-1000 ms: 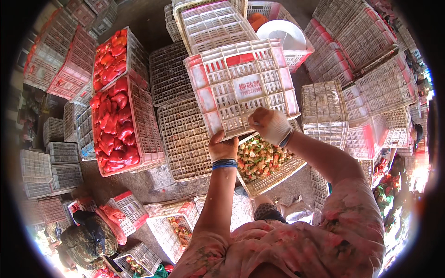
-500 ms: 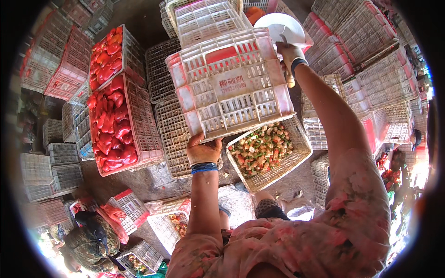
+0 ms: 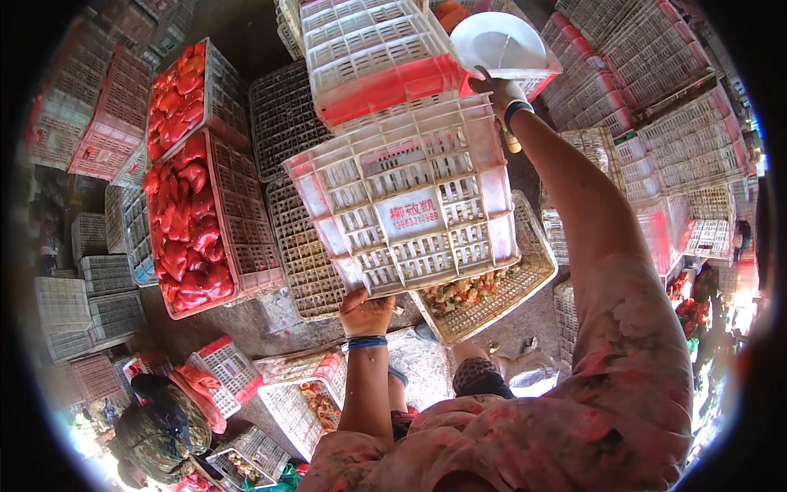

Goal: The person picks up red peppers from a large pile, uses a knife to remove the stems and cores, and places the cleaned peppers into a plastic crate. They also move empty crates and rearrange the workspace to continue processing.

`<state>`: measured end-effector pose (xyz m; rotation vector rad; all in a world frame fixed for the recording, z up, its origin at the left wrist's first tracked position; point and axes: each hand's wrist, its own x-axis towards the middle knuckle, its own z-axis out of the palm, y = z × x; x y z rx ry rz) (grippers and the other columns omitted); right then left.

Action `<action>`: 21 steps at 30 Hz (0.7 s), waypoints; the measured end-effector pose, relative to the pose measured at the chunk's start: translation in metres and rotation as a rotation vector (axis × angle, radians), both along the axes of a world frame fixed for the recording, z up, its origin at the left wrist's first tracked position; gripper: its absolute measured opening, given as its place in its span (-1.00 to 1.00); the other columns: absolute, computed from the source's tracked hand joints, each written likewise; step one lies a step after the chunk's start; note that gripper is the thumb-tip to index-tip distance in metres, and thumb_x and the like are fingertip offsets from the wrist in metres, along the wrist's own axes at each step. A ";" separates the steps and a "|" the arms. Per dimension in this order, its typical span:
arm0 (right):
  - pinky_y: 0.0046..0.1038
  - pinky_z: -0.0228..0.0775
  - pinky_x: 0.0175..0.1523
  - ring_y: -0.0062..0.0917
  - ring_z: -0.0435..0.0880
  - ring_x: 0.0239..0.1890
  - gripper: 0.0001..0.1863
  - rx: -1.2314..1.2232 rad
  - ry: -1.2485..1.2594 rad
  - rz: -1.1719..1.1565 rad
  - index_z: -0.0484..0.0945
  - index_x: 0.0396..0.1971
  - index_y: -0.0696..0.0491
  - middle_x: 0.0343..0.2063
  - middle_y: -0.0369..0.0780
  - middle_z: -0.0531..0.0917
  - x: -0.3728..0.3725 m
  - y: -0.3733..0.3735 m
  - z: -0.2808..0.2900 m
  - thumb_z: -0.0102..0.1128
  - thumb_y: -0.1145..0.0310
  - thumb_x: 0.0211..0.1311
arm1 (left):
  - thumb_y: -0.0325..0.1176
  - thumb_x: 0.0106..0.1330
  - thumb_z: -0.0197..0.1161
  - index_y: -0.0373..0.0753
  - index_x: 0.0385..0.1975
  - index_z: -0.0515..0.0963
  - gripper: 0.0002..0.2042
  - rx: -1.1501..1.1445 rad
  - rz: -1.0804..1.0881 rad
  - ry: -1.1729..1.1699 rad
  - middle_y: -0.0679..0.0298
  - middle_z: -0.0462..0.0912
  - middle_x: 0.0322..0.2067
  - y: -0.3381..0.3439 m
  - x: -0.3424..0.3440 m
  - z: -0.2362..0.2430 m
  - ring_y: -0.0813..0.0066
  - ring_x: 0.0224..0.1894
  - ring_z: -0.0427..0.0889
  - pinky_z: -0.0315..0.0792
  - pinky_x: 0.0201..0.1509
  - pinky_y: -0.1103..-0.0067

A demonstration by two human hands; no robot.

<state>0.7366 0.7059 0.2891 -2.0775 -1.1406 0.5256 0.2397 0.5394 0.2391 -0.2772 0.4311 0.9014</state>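
partly over the chopped vegetables (image 3: 467, 297), the tilted white crate (image 3: 410, 220) lies ahead-right of the left grip (image 3: 367, 316), clamped on its near-left corner; the right grip (image 3: 507, 93), closed round a wooden-handled tool (image 3: 513, 143), is beside its far-right corner

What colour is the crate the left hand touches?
The crate is whitish with pinkish patches, best in the head view.

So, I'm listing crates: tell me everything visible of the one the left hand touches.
The crate looks like grubby white plastic, with slatted openings, pinkish-red patches and red print on a pale panel. It sits askew, printed side in view. The left hand grips its lower left corner; below, it partly hides chopped food.
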 end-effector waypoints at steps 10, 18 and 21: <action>-0.45 0.20 -0.66 -0.61 0.31 -0.78 -0.54 -0.146 0.348 0.062 0.60 -0.05 0.07 -0.53 -0.30 0.58 -0.041 0.051 0.048 0.39 0.09 0.14 | -0.63 0.03 0.08 -0.20 0.18 0.43 -0.42 0.023 0.027 -0.128 0.08 0.53 0.14 -0.007 -0.011 -0.017 0.09 0.23 0.48 0.46 0.21 0.04; -0.35 0.26 -0.65 -0.56 0.36 -0.73 -0.72 -0.065 0.445 -0.142 0.56 -0.18 0.04 -0.68 -0.28 0.46 -0.078 0.069 0.086 0.29 0.20 0.22 | -0.60 -0.03 0.08 -0.21 0.18 0.42 -0.38 -0.088 0.046 0.003 0.09 0.56 0.08 -0.075 -0.048 0.033 0.13 0.16 0.54 0.47 0.20 0.15; -0.36 0.27 -0.66 -0.56 0.40 -0.66 -0.68 0.085 0.536 -0.162 0.51 -0.11 0.06 -0.58 -0.27 0.45 -0.073 0.085 0.067 0.28 0.21 0.24 | -0.54 -0.04 0.12 -0.22 0.19 0.40 -0.37 -0.101 0.077 0.107 0.09 0.55 0.07 -0.105 -0.058 0.068 0.10 0.13 0.54 0.48 0.17 0.16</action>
